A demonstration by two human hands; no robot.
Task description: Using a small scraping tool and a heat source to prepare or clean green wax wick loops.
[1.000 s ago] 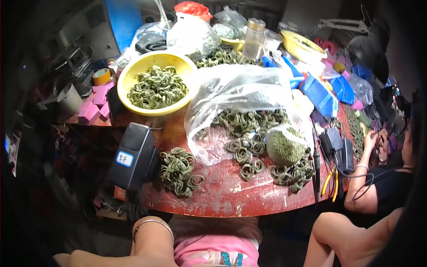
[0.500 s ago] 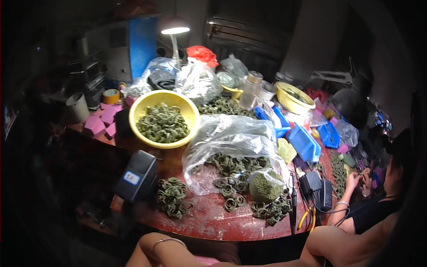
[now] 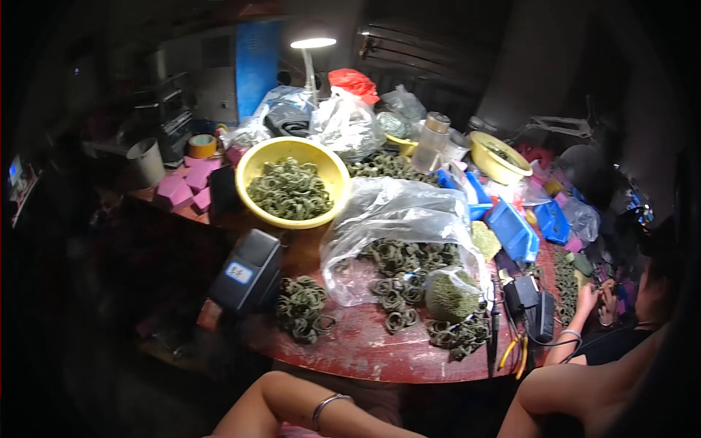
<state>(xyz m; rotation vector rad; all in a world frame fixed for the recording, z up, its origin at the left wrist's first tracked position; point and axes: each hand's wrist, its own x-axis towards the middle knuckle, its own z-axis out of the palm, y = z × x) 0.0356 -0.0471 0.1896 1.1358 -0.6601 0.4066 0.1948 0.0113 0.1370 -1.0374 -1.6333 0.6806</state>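
Note:
Both of my hands are out of view below the lower edge. My bent left arm (image 3: pixel 281 398) shows at the bottom, a silver bracelet (image 3: pixel 326 410) round it. At the lower right is my bent right arm (image 3: pixel 558 390). Beyond them, on the red table (image 3: pixel 365 358), lies a loose pile of dark green rings (image 3: pixel 301 310). More green rings (image 3: pixel 412 259) lie in and around a clear plastic bag (image 3: pixel 398 208). A rounded mass of fine green grains (image 3: pixel 453 296) rests by the bag, with another ring pile (image 3: pixel 461 334) before it.
A yellow bowl (image 3: pixel 339 175) of rings stands behind a black box (image 3: pixel 248 270). Blue bins (image 3: pixel 513 230), black adapters (image 3: pixel 544 314) and yellow-handled pliers (image 3: pixel 509 352) are at right, near another person's hands (image 3: pixel 595 299). A lit lamp (image 3: pixel 314 42) and pink blocks (image 3: pixel 175 191) are farther back.
The whole scene has shifted right and slightly up in the view. More of my left arm beyond the bracelet shows. The ring piles look unchanged.

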